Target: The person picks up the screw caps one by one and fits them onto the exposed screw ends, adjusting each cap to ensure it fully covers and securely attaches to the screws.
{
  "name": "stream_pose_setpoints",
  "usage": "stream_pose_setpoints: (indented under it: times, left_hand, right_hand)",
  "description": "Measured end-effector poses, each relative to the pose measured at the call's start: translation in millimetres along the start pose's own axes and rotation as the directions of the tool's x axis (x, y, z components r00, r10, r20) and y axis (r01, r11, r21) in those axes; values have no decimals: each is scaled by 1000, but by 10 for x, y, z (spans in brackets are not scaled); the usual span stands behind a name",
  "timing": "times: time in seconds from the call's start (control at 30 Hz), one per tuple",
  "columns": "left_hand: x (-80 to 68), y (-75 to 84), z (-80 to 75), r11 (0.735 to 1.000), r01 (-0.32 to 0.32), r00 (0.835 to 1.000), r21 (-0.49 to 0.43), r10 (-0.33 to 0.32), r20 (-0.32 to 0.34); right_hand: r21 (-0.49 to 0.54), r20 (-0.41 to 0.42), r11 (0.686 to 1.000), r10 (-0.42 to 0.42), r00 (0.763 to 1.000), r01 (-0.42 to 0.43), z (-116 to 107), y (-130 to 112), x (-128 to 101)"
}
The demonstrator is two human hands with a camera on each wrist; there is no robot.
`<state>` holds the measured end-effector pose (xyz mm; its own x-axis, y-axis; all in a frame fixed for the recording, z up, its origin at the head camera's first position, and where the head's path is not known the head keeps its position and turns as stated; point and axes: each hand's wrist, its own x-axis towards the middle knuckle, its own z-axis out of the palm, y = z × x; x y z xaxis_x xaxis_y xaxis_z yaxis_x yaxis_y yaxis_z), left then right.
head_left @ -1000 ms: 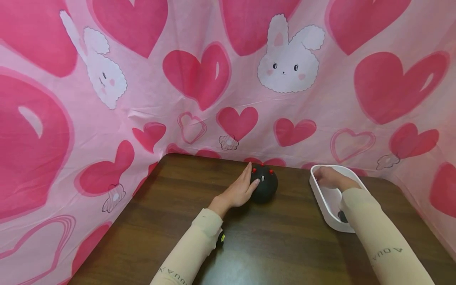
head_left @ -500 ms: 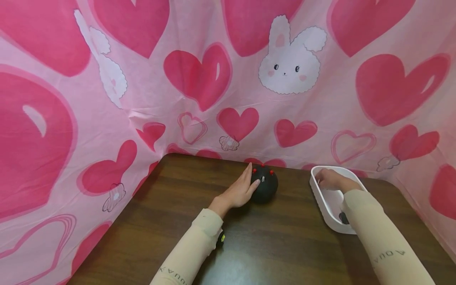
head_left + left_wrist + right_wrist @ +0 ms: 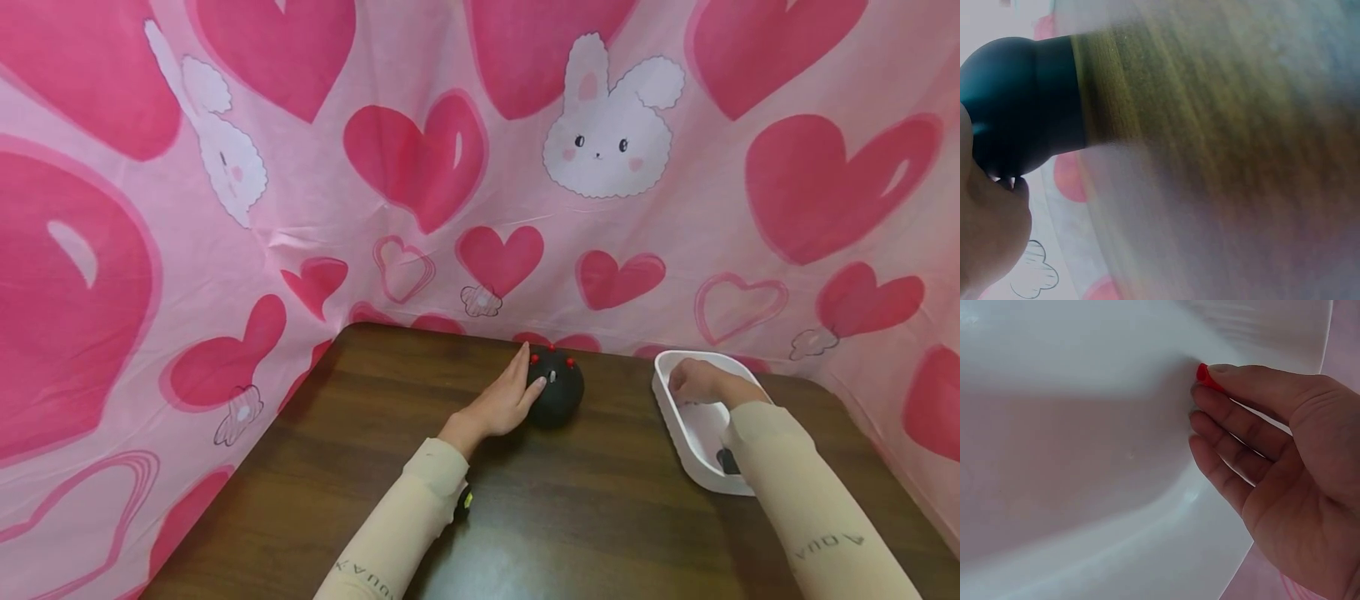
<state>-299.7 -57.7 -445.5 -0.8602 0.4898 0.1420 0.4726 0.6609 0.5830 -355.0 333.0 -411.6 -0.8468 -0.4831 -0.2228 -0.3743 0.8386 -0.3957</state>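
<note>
A black rounded object [image 3: 557, 392] with small red knobs on top and a pale mark in front stands on the table. In the left wrist view it shows a ball-like body on a cylindrical base [image 3: 1060, 94]. My left hand [image 3: 498, 400] lies against its left side, fingers straight, thumb touching the front. Inside a white tray [image 3: 678, 433] at the right is my right hand [image 3: 701, 382]. Its thumb and index finger pinch a small red hollow-ended piece [image 3: 1202, 374], which the head view hides. The other fingers curve loosely.
A dark object [image 3: 726, 461] lies in the near end of the tray, partly behind the right sleeve. The brown wooden table [image 3: 570, 517] meets a pink heart-patterned cloth [image 3: 420, 275] at its back and sides. Something black and yellow [image 3: 465, 502] shows beside the left sleeve.
My right hand has shifted slightly right and lifted a little within the tray. The left hand and the black object have stayed in place.
</note>
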Motion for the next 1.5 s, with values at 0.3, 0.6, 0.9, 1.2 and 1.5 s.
stream_pose_setpoints:
  times: [0.3, 0.6, 0.9, 1.2, 1.5]
  left_hand:
    - [-17, -7, 14, 1000, 12, 1000, -8, -12, 11]
    - [-27, 6, 12, 1000, 1, 1000, -8, -2, -10]
    - [-47, -13, 22, 1000, 6, 1000, -16, -6, -2]
    - [-35, -6, 21, 1000, -3, 1000, -18, 3, -9]
    - [-16, 1, 8, 1000, -6, 1000, -15, 5, -12]
  right_hand:
    - [-14, -27, 999, -39, 999, 38, -24, 29, -42]
    - [-42, -140, 993, -113, 984, 109, -120, 33, -89]
    - [2, -188, 995, -101, 977, 103, -198, -14, -141]
    - [2, -229, 990, -136, 964, 140, -248, -32, -192]
    - [2, -288, 991, -131, 949, 137, -327, -88, -294]
